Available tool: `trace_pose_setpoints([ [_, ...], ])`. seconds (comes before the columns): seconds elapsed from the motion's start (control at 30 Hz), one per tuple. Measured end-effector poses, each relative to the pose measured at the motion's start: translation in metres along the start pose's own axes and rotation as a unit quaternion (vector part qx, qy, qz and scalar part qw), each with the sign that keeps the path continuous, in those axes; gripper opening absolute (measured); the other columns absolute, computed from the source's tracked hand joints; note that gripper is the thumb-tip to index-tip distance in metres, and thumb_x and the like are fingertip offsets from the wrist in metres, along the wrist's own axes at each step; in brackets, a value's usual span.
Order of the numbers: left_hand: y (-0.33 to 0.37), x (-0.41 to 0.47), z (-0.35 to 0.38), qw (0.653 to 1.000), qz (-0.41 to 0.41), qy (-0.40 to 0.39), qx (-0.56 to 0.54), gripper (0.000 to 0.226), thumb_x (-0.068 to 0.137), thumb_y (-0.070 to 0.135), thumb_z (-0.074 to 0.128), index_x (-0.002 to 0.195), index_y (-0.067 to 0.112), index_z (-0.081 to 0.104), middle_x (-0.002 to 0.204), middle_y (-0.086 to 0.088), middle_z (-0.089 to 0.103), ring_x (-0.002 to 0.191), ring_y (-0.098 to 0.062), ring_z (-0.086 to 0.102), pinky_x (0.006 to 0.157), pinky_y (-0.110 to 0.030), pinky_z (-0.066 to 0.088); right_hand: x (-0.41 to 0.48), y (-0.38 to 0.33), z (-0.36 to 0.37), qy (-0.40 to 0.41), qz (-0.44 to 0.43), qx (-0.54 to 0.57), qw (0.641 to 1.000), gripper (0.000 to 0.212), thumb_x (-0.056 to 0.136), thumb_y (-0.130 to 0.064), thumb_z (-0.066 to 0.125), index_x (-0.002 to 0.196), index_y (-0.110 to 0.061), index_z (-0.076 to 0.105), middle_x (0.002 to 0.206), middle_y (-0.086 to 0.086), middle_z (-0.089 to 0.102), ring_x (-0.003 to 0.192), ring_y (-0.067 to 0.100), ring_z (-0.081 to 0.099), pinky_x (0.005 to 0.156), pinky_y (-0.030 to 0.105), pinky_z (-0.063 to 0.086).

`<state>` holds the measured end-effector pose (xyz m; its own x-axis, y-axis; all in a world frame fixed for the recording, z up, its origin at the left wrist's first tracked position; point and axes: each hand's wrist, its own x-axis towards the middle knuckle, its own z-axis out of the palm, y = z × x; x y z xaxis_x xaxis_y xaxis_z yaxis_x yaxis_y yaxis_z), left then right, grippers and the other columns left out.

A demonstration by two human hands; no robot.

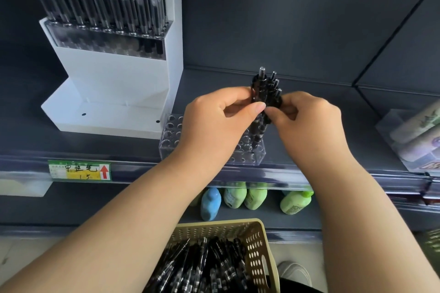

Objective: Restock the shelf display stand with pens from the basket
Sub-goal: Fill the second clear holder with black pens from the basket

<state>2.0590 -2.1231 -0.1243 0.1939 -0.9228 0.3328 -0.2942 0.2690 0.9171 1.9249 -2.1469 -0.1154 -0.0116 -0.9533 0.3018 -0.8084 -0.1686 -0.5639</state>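
Both hands close on a bundle of black pens (pixel 266 89), held upright over the shelf. The left hand (pixel 221 116) wraps its fingers around one side with the thumb pressed across the front, and the right hand (pixel 309 123) pinches the same bundle from the other side with curled thumb and fingertips. Only the clicker ends stand clear above the knuckles; the fingers hide the middle of the bundle, so the number of pens cannot be told. The lower ends reach down toward a clear holder (pixel 250 154) drilled with round holes at the shelf's front edge. The left wrist covers much of it, and whether any tip sits in a hole cannot be made out. Just left of it stands a white display stand (pixel 114 78) carrying rows of pens whose tops are cut off by the frame. Below, a beige perforated basket (pixel 258 245) holds a heap of loose pens (pixel 202 266), its near part cut off at the bottom edge. A price label (pixel 79 170) sits on the shelf rail, its small print blurred. Green and blue bottles (pixel 238 195) on the lower shelf are half hidden by the rail.
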Motion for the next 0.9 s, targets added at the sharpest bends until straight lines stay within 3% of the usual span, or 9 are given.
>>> trace_pose_setpoints([
  [0.2,0.001,0.000,0.000,1.000,-0.003,0.002,0.005,0.015,0.080,0.019,0.072,0.095,0.021,0.074,0.078,0.021,0.067,0.071,0.013,0.061,0.066,0.001,0.041,0.001,-0.004,0.006,0.002,-0.025,-0.080,0.996,0.026,0.092,-0.031,0.057,0.093,-0.006,0.062,0.085,0.010,0.065,0.075,0.025,0.057,0.064,0.030,0.040],
  [0.5,-0.001,-0.004,0.000,1.000,0.012,0.001,0.007,0.015,0.082,0.022,0.071,0.096,0.021,0.073,0.081,0.018,0.069,0.074,0.009,0.063,0.067,-0.002,0.043,0.009,-0.002,0.001,-0.020,-0.026,-0.072,0.997,0.025,0.093,-0.028,0.055,0.096,-0.004,0.063,0.091,0.012,0.061,0.075,0.023,0.051,0.060,0.026,0.030],
  [0.6,-0.003,-0.006,0.000,0.999,0.026,-0.003,0.024,0.015,0.081,0.021,0.071,0.096,0.021,0.073,0.081,0.020,0.068,0.074,0.008,0.062,0.067,-0.002,0.043,0.010,-0.004,-0.003,-0.040,-0.020,-0.094,0.995,0.028,0.093,-0.030,0.054,0.095,-0.003,0.061,0.083,0.009,0.058,0.072,0.022,0.049,0.058,0.028,0.032],
  [0.73,-0.006,-0.006,0.002,0.999,0.038,-0.004,0.036,0.015,0.081,0.021,0.071,0.096,0.020,0.074,0.081,0.018,0.069,0.075,0.007,0.063,0.069,-0.003,0.043,0.010,-0.004,-0.006,-0.073,-0.007,-0.121,0.990,0.032,0.094,-0.032,0.053,0.076,-0.006,0.054,0.061,0.004,0.044,0.052,0.018,0.040,0.045,0.027,0.029],
  [0.9,-0.006,-0.009,0.007,0.999,0.044,-0.012,0.030,0.014,0.081,0.022,0.071,0.095,0.021,0.074,0.081,0.016,0.070,0.075,0.006,0.064,0.071,-0.005,0.046,0.009,0.001,-0.003,-0.058,-0.016,-0.116,0.991,0.034,0.094,-0.033,0.051,0.070,-0.008,0.053,0.060,0.005,0.045,0.053,0.021,0.039,0.047,0.028,0.028],
])
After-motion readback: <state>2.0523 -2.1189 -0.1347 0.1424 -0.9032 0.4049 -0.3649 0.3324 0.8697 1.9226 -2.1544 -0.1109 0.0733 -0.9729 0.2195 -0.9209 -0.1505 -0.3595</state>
